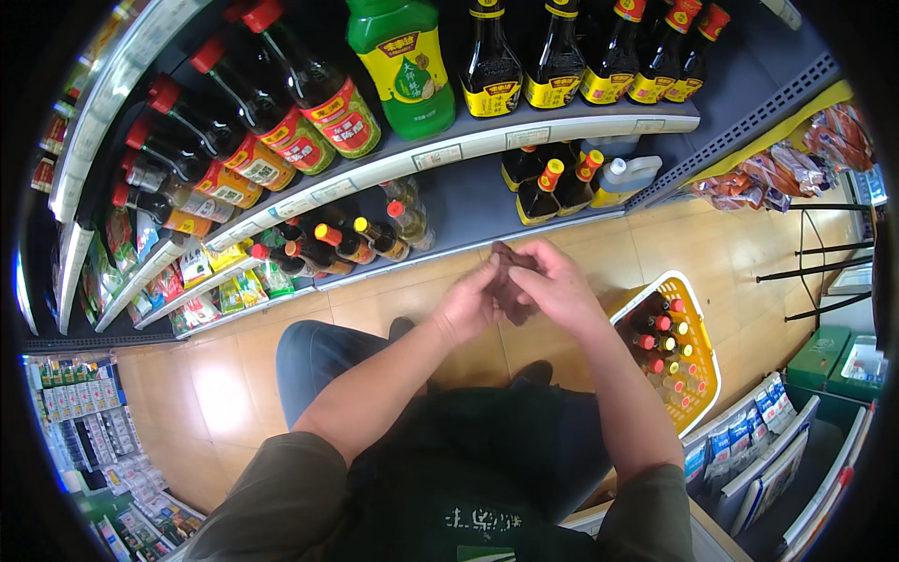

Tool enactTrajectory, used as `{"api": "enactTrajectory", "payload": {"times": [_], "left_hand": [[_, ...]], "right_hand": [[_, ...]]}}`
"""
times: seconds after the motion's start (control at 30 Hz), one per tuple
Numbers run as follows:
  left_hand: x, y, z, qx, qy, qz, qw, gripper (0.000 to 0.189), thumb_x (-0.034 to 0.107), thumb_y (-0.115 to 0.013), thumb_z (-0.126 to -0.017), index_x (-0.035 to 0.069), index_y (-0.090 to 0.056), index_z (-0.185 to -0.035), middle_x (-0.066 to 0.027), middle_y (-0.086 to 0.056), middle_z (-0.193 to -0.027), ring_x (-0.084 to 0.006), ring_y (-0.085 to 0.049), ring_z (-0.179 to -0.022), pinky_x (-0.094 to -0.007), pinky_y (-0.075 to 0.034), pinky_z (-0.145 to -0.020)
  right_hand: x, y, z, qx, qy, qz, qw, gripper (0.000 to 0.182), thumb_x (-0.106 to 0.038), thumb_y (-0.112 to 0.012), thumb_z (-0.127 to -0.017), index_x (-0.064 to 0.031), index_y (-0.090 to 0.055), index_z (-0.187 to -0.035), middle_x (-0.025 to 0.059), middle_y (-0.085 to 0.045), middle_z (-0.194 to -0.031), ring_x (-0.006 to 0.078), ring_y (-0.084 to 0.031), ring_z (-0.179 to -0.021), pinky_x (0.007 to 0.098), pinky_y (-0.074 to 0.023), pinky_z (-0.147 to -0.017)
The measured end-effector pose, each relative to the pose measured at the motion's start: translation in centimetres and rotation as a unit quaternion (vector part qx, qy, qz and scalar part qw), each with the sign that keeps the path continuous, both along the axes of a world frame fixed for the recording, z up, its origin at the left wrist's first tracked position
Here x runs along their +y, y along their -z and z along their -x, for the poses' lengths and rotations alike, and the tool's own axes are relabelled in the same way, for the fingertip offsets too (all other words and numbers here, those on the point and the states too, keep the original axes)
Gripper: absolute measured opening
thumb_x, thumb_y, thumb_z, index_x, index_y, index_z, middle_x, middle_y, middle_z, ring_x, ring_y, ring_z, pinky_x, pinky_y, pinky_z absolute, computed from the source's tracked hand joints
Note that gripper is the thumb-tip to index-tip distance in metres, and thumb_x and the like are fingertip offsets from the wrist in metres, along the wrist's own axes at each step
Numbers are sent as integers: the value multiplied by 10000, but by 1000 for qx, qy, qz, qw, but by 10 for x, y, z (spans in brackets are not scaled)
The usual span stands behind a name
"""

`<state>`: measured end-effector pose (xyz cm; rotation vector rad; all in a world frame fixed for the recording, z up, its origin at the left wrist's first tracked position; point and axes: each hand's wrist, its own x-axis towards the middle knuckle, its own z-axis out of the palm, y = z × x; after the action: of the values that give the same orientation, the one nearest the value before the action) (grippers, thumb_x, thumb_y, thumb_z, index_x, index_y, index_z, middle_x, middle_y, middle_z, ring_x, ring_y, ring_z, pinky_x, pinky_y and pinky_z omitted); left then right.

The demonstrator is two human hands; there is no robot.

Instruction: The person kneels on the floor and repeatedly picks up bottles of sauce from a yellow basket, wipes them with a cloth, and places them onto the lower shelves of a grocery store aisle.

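Observation:
Between my two hands is a crumpled dark reddish-brown cloth (511, 284), held in front of the lower shelf. My left hand (470, 298) grips its left side, and my right hand (555, 284) pinches it from the right with the thumb on top. Beyond them, the upper shelf (484, 144) carries dark sauce bottles with red caps (337, 105), a green squeeze bottle (404, 70) and yellow-labelled sauce bottles (491, 63). Lower down stand dark bottles with yellow caps (544, 193) and small bottles (379, 239).
A yellow plastic basket (706, 351) filled with capped bottles stands on the tiled floor to the right. Packaged goods hang on a rack (793, 168) at the upper right. Shelf dividers with blue packets (737, 435) lie lower right. Seasoning bags (239, 288) fill shelves at left.

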<state>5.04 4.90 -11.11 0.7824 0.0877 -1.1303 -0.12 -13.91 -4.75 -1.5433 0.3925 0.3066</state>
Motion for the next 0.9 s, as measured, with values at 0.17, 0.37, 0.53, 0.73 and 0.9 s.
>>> {"api": "enactTrajectory", "payload": {"times": [0.17, 0.37, 0.53, 0.73, 0.9], "left_hand": [[-17, 35, -83, -18, -183, -127, 975, 442, 441, -599, -1098, 85, -630, -1358, -66, -741, -1144, -226, -699, -1093, -424, -564, -965], [-48, 104, -172, -182, -149, -209, 949, 350, 354, -654, -1092, 49, -653, -1264, -98, -733, -1215, -258, -702, -1172, -403, -565, -1020], [-50, 178, -161, -552, 172, -505, 641, 480, 380, -655, -1046, 82, -603, -1419, -164, -633, -1394, -388, -589, -1323, -481, -470, -1142], [-53, 198, -116, -664, 280, -458, 521, 603, 362, -651, -1012, 168, -518, -1567, -145, -417, -1671, -458, -379, -1529, -578, -323, -1257], [-58, 186, -129, -663, 271, -494, 493, 599, 388, -572, -1047, 151, -505, -1593, -131, -374, -1725, -469, -326, -1574, -601, -237, -1293]], "right_hand": [[4, 10, -31, -59, -32, 75, 995, 599, -132, -715, -1002, -108, -515, -1566, 118, -702, -1271, 143, -686, -926, 327, -568, -844], [-23, 53, -40, 13, -85, 177, 980, 575, -224, -713, -986, -70, -565, -1520, 155, -690, -1422, 240, -732, -989, 379, -575, -921], [-23, 143, -76, -4, -100, 313, 944, 537, -280, -708, -981, -53, -607, -1457, 229, -679, -1401, 357, -722, -1126, 439, -562, -995], [-13, 183, -72, 58, -106, 236, 964, 469, -306, -690, -988, -64, -649, -1387, 216, -688, -1380, 392, -677, -1231, 456, -545, -1053], [-25, 198, -56, 103, -60, 164, 979, 449, -341, -680, -993, -63, -679, -1345, 181, -728, -1342, 380, -677, -1261, 445, -542, -1064]]}}
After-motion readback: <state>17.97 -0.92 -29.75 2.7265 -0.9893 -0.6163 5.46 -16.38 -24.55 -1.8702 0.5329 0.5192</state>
